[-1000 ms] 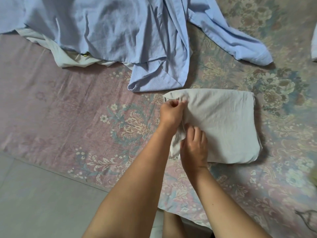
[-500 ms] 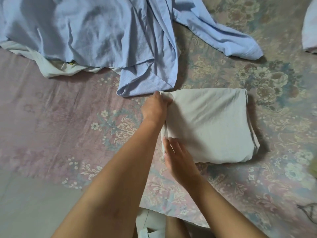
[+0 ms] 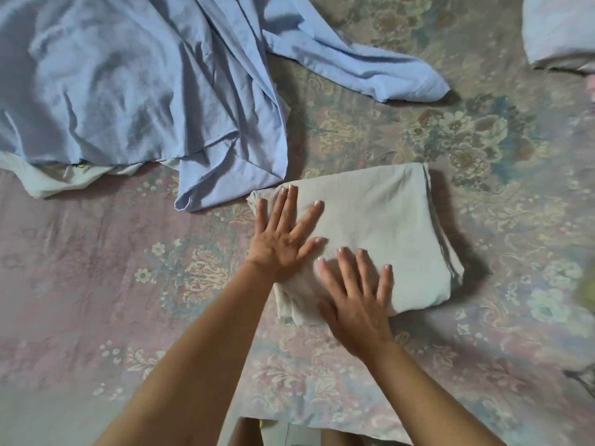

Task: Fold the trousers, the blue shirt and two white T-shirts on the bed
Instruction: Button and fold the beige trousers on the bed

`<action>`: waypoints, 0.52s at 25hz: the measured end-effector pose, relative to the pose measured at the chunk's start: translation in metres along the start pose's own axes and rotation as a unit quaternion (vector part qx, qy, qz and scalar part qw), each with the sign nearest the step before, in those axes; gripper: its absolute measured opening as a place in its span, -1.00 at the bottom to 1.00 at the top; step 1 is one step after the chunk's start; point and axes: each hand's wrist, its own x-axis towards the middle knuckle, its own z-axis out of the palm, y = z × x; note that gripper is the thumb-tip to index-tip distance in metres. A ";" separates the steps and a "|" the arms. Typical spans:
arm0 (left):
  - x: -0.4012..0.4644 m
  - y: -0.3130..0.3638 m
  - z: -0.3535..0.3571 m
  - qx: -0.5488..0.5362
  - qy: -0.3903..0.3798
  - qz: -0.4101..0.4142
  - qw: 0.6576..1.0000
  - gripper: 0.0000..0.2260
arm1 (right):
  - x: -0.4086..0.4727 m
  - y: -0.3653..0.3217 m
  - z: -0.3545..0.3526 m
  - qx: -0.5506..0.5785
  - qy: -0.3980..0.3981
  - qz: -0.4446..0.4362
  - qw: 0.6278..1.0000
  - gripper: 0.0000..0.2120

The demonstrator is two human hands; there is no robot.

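— While both hands lie flat, what do they touch?
— The left hand (image 3: 280,240) and right hand (image 3: 355,301), fingers spread, press on the folded pale garment (image 3: 380,226) on the bed (image 3: 483,333).
— And the rest?
— The blue shirt (image 3: 135,82) lies crumpled beyond it, over a white T-shirt (image 3: 58,180); a white bundle (image 3: 560,27) sits far right.

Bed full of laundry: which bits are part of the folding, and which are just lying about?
Part of the job:
folded pale garment, pressed flat by left hand and right hand
blue shirt
white cloth under it

Lying about:
flowered bedsheet
pale bundle, top right
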 end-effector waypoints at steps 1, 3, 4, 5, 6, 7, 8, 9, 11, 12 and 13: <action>-0.006 0.002 -0.002 -0.002 -0.001 0.010 1.000 -0.44 | 0.002 0.019 -0.001 -0.006 0.014 0.018 1.000 -0.47; -0.016 0.000 0.001 -0.002 0.003 0.020 1.000 -0.45 | 0.010 0.064 0.003 0.000 0.005 0.054 0.999 -0.47; -0.017 -0.004 0.002 0.007 -0.002 0.011 1.000 -0.44 | 0.013 0.082 0.006 0.005 -0.022 0.046 0.999 -0.45; -0.014 -0.005 -0.002 0.024 -0.010 -0.006 1.000 -0.45 | 0.014 0.095 0.007 0.004 -0.052 0.028 0.998 -0.41; -0.013 -0.001 -0.008 0.044 0.001 -0.023 0.999 -0.46 | 0.015 0.100 0.007 -0.012 -0.066 -0.004 0.998 -0.38; -0.014 0.010 -0.017 0.058 0.009 -0.030 0.998 -0.46 | 0.013 0.104 0.006 -0.032 -0.074 -0.043 0.996 -0.35; -0.021 0.026 -0.025 0.062 0.024 -0.008 0.998 -0.43 | 0.008 0.106 0.002 -0.050 -0.080 -0.088 0.992 -0.30; -0.033 0.043 -0.031 0.053 0.024 0.034 0.998 -0.38 | -0.001 0.110 0.003 -0.068 -0.071 -0.147 0.984 -0.22; -0.063 0.073 -0.030 0.031 0.001 0.114 0.993 -0.26 | -0.010 0.119 0.003 -0.092 -0.095 -0.215 0.968 0.00; -0.071 0.080 -0.022 0.039 -0.029 0.127 0.991 -0.18 | -0.009 0.124 0.004 -0.098 -0.129 -0.213 0.964 0.12; -0.073 0.083 -0.015 0.061 -0.065 0.117 0.989 -0.12 | -0.005 0.128 0.005 -0.095 -0.136 -0.208 0.964 0.19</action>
